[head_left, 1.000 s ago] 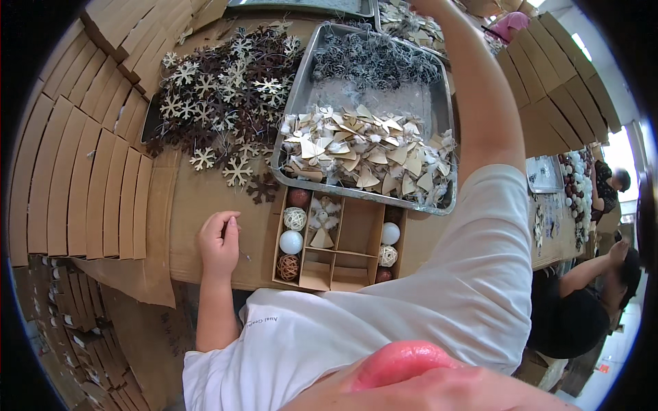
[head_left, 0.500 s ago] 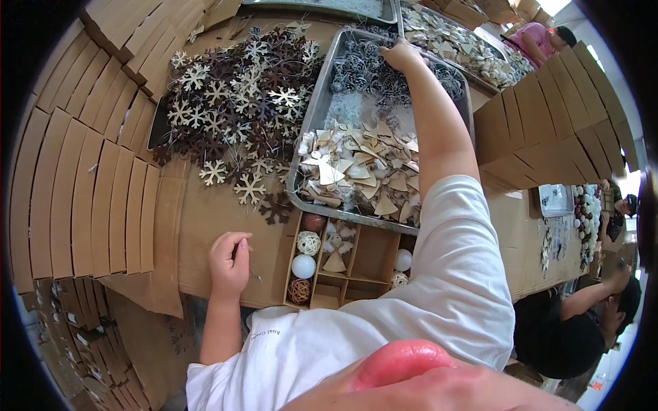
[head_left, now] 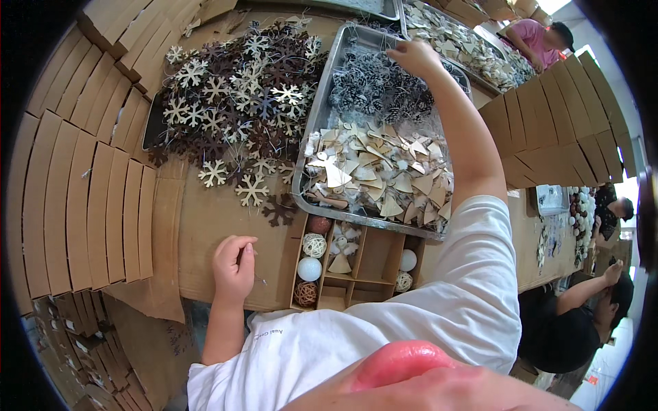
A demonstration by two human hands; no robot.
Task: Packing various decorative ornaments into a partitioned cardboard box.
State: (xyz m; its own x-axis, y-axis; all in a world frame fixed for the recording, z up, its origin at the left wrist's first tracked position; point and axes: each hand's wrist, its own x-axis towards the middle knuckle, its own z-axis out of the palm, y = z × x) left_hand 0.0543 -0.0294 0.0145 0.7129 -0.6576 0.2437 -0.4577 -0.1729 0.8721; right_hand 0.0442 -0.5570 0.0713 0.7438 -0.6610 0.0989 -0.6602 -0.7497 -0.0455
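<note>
Head view: nearest me, my left hand [head_left: 234, 267] rests on the brown cardboard table [head_left: 212, 226], fingers curled together in a pinch, perhaps on a thread. Just right sits the compartmented cardboard box [head_left: 356, 264]. Farthest, my right hand [head_left: 413, 56] reaches over the dark frosted pinecones [head_left: 373, 92] in the metal tray [head_left: 312, 137], fingers bent down onto them; its grip I cannot tell.
</note>
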